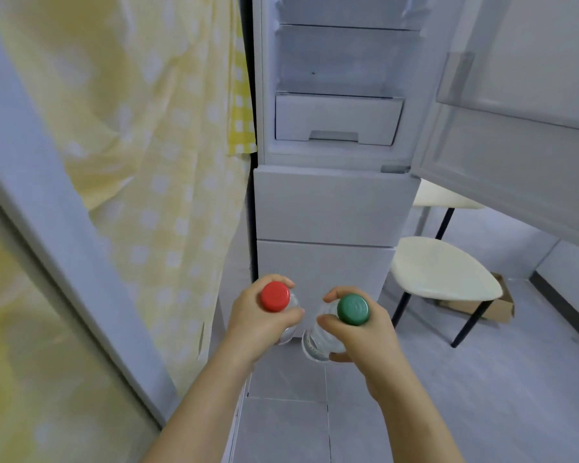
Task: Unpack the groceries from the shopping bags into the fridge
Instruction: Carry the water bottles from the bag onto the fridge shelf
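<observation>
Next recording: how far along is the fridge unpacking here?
Done: the white fridge's upper door stands open. In hand: the left hand grips a clear plastic bottle with a red cap, the right hand a clear plastic bottle with a green cap. Left: both bottles are not yet inside; no shopping bags show.

On my left hangs a pale yellow curtain (pixel 154 162) patterned with white dots, in loose folds. A brighter yellow checked cloth (pixel 243 128) shows at its upper right edge. A slanting grey frame (pixel 47 212) crosses the curtain at far left. On my right, a stool (pixel 445 269) with a cream oval seat and thin black legs stands on the grey tiled floor (pixel 482 396). A second cream seat (pixel 442 197) lies behind it. A brown cardboard box (pixel 502 305) sits on the floor just behind the stool, near a dark skirting strip (pixel 562 305) at the floor's right edge.
</observation>
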Demonstrator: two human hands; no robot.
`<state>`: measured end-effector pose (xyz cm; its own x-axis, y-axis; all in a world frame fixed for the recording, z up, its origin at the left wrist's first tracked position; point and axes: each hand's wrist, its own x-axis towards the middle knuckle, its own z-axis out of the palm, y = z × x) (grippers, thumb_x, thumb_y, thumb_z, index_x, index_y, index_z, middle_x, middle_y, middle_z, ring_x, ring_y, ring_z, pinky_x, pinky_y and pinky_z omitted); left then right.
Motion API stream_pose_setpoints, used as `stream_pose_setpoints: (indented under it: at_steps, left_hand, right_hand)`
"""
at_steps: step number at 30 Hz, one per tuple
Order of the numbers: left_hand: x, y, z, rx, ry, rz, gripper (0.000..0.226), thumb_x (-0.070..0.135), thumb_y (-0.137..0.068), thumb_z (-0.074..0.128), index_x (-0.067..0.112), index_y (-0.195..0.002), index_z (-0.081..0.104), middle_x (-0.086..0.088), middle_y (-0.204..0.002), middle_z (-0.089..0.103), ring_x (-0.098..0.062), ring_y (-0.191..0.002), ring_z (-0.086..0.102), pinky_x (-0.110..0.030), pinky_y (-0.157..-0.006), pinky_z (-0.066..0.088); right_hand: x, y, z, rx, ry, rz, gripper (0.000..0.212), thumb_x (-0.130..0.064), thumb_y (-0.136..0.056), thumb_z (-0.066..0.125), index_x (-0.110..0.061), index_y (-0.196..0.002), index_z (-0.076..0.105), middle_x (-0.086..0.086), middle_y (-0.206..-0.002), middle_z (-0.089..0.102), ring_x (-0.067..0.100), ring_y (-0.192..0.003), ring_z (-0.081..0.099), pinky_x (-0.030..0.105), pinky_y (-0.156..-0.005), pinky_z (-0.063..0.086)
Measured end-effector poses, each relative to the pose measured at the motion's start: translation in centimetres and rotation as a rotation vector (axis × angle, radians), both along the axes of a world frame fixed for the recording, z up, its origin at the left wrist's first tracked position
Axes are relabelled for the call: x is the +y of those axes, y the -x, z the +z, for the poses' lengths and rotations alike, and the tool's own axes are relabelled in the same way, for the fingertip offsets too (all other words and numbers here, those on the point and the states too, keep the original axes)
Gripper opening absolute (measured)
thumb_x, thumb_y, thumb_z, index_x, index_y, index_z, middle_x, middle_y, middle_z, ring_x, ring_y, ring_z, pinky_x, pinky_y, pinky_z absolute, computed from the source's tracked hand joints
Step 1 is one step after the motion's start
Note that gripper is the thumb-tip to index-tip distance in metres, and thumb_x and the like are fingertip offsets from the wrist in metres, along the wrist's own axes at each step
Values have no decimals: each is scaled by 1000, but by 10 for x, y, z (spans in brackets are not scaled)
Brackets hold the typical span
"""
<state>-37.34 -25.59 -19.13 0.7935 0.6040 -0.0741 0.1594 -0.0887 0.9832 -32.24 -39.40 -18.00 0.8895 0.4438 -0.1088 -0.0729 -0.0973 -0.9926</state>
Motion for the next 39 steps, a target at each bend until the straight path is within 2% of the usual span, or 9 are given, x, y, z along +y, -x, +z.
stream_pose_setpoints:
  at_steps: [7, 13, 19, 23, 25, 28, 30, 36, 39]
  left_hand:
    - [27, -80, -2, -32, -11, 44, 31, 3, -70, 72, 27, -87, 65, 7, -73, 56, -15, -70, 53, -24, -49, 48]
    - [43, -169, 14, -57, -8, 106, 32, 1, -69, 72, 27, -87, 66, 4, -74, 58, -16, -70, 56, -34, -61, 55]
    - [53, -238, 58, -186, -46, 110, 33, -2, -71, 71, 24, -91, 64, 1, -75, 56, -20, -69, 55, -42, -63, 55]
    - [66, -272, 92, -281, -126, 145, 34, -2, -70, 72, 24, -90, 65, 0, -72, 56, -21, -68, 53, -41, -61, 54]
    - [75, -286, 108, -325, -186, 144, 34, 7, -64, 77, 30, -86, 65, 10, -72, 60, -18, -69, 57, -46, -65, 56]
    - [87, -303, 131, -393, -283, 122, 36, 10, -62, 77, 34, -85, 64, 25, -79, 62, -7, -74, 60, -47, -75, 57]
    - [98, -314, 146, -435, -323, 126, 36, 6, -65, 78, 33, -85, 64, 26, -81, 61, -10, -79, 61, -48, -77, 56]
    - [143, -349, 185, -597, -395, 130, 34, 20, -56, 73, 36, -85, 63, 23, -83, 62, -14, -83, 61, -50, -75, 55]
    - [171, -369, 205, -687, -424, 133, 31, 22, -58, 72, 33, -86, 64, 27, -80, 61, -13, -82, 61, -51, -75, 55]
  right_hand:
    - [26, -88, 1, -48, -32, 61, 25, 3, -76, 63, -22, -78, 62, -3, -63, 45, 14, -62, 43, 30, -54, 44]
    - [43, -187, 16, -93, -67, 123, 28, 3, -75, 63, -25, -75, 62, 1, -71, 49, 17, -67, 45, 32, -57, 43]
    - [64, -262, 50, -218, -153, 162, 33, 3, -74, 66, -29, -72, 62, -20, -68, 55, 10, -63, 47, 33, -59, 46]
    - [77, -295, 78, -313, -215, 162, 32, 4, -74, 66, -28, -73, 62, -17, -73, 57, 7, -59, 48, 39, -63, 50]
    - [87, -310, 93, -367, -239, 156, 31, 3, -74, 67, -28, -74, 62, -21, -71, 56, 5, -59, 49, 41, -65, 52]
    - [102, -330, 113, -454, -258, 154, 30, 0, -74, 69, -29, -78, 62, -27, -74, 57, 5, -73, 54, 46, -79, 55]
    - [114, -342, 126, -510, -287, 159, 32, -1, -74, 70, -31, -78, 63, -27, -79, 59, 6, -79, 57, 49, -84, 53]
    - [156, -381, 163, -658, -402, 130, 25, -11, -67, 72, -32, -76, 63, -27, -86, 62, 7, -81, 58, 52, -81, 53]
    - [183, -400, 179, -736, -477, 97, 21, -17, -64, 68, -31, -78, 64, -26, -94, 63, 9, -99, 60, 51, -83, 53]
